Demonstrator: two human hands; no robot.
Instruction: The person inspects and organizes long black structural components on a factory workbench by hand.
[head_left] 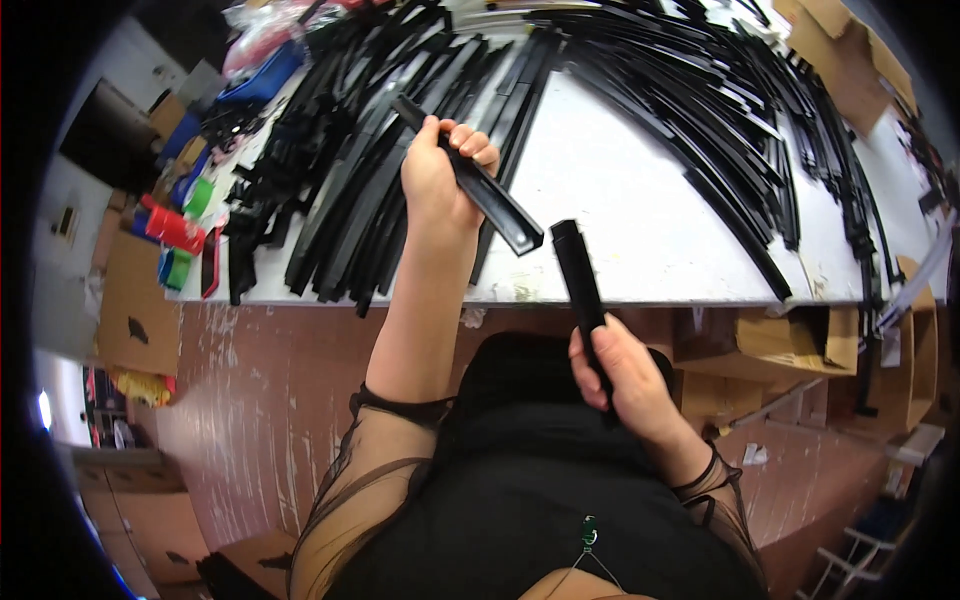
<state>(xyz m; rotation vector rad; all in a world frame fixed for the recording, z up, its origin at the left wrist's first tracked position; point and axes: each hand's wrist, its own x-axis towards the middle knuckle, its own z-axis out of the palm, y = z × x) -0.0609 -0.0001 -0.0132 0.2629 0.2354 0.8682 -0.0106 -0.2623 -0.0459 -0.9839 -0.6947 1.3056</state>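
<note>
My left hand (pixel 447 170) is closed round a long black channel-shaped strip (pixel 495 203), its hollow side facing up. The strip slants from upper left down to the right above the table's front part. My right hand (pixel 625 372) grips a shorter-looking black bar (pixel 578 270), tilted with its far end up and to the left. The near end of the strip and the far end of the bar are close together, with a small gap between them. Behind my left hand lies a thick spread of black strips (pixel 350 220) on the white table (pixel 600 170).
Another fan of black strips (pixel 690 110) covers the table's right side. At the left edge are a red roll (pixel 173 228), a green tape roll (pixel 198 197) and a blue bin (pixel 262 78). Cardboard boxes (pixel 770 345) stand below the table at right; one box (pixel 845 60) sits at the back right.
</note>
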